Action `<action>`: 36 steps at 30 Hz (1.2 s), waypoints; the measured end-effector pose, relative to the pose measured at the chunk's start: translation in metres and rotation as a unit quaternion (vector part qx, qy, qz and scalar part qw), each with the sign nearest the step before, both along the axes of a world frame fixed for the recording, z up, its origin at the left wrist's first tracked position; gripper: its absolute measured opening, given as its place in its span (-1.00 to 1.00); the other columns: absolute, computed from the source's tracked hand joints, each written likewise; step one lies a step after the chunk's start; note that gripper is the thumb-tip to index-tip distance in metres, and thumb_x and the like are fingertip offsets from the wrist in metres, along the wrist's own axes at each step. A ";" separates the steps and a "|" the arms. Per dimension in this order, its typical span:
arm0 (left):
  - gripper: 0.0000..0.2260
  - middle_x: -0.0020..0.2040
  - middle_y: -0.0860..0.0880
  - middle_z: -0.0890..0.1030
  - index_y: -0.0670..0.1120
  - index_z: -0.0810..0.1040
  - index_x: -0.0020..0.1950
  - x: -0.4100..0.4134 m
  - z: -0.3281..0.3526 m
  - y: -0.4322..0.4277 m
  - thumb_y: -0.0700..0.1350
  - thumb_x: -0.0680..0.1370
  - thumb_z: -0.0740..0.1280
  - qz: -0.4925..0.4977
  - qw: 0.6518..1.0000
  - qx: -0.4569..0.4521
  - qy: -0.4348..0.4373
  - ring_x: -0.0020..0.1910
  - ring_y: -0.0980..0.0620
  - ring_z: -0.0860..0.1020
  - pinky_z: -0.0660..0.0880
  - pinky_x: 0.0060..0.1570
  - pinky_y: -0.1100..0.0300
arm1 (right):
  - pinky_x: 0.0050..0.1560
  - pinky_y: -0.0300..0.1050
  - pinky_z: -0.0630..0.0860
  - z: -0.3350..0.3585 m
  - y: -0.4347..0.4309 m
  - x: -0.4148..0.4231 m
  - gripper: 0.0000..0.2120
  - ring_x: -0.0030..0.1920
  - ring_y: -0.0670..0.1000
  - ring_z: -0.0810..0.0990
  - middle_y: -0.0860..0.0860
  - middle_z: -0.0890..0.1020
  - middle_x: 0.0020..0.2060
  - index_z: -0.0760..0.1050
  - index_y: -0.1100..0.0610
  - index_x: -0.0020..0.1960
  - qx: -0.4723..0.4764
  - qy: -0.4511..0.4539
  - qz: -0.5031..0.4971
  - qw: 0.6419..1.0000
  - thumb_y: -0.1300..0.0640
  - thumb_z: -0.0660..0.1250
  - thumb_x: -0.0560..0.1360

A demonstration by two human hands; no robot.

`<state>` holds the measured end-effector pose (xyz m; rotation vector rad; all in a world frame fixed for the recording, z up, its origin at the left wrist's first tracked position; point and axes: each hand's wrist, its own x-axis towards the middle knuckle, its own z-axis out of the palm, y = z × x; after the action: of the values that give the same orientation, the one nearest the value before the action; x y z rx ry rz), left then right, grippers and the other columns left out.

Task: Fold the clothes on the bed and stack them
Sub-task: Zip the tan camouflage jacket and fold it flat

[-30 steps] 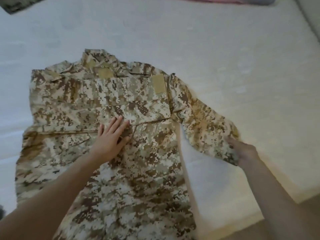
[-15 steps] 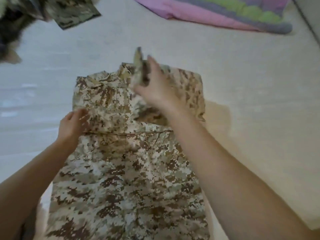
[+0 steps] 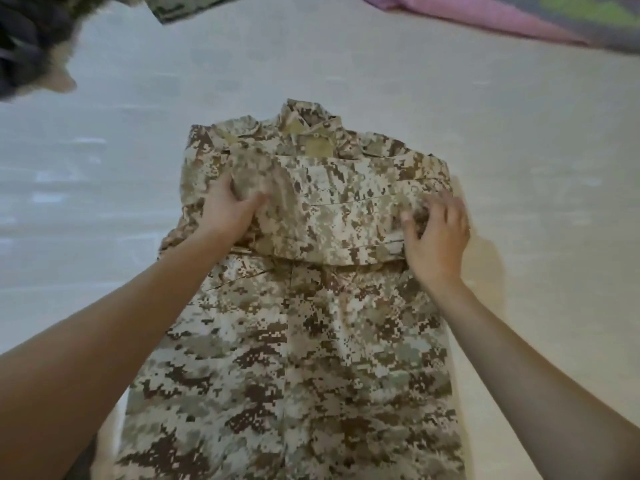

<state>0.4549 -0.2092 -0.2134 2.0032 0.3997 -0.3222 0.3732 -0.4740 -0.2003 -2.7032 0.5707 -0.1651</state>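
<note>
Head camera, looking down along both forearms: what is on the bed (image 3: 540,188)?

From where I stand, a desert-camouflage jacket (image 3: 311,341) lies flat on the pale sheet. Its collar (image 3: 304,121) points away from the person and its hem runs out of the bottom of the frame.

And the sleeves?

One folded sleeve (image 3: 339,220) lies crosswise over the chest, forming a band from one side of the jacket to the other, just below the collar.

What are the hands doing?

The left hand (image 3: 227,211) is at the band's left end, its fingers curled into the cloth and its thumb pressed on top, so it grips the fabric. The right hand (image 3: 438,237) is at the band's right end, at the jacket's edge. Its fingers are bent over a small bunch of cloth with the thumb on the near side, pinching it. That hand is slightly blurred, so I can't read the hold any more finely.

Anything else on the mattress?

A pink blanket (image 3: 485,24) with green and grey stripes sits at the far right corner, well apart from the jacket. At the far left is a dark heap of clothing (image 3: 31,43), and just beside it is a darker camouflage piece (image 3: 180,10), cut off by the top edge. Both are blurred, and neither touches the jacket.
</note>
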 end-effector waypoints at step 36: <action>-0.84 -0.12 0.02 0.62 0.04 0.60 -0.07 0.076 -0.038 0.098 -0.23 0.49 0.39 0.054 0.987 -0.081 0.126 -0.29 0.12 0.64 0.54 -0.44 0.32 | -0.17 -0.08 0.63 -0.049 -0.077 0.112 -0.65 -0.10 -0.01 0.68 0.06 0.69 -0.08 0.49 0.14 0.21 0.569 0.180 -0.119 0.794 0.37 0.32 0.46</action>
<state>0.5312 -0.1114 -0.2510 1.7800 0.6190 -0.5270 0.4851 -0.5512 -0.2497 -1.4598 0.7759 0.4975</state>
